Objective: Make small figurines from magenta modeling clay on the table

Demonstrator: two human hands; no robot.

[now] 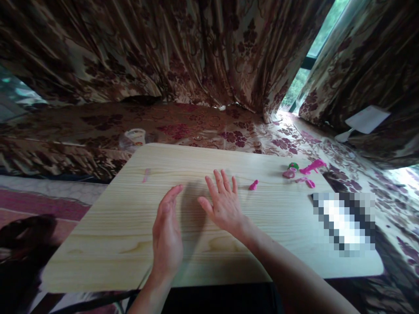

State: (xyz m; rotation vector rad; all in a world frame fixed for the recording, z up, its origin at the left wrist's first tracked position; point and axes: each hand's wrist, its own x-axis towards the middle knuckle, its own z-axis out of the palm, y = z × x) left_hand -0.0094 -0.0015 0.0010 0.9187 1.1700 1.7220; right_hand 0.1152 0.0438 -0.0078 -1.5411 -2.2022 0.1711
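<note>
I see the left hand (167,237) raised on edge over the pale wood-grain tabletop (114,213), released, fingers loosely extended. The right hand (225,209) is palm down, released too, fingers spread; I can't tell whether it touches the wood. To the right of its fingers, near but apart, I have the small bright-pink, soft-looking lump (253,185) resting on the tabletop. Towards the far right corner I make out a green rounded piece (293,165) beside a long, bumpy bright-pink strip (313,166).
</note>
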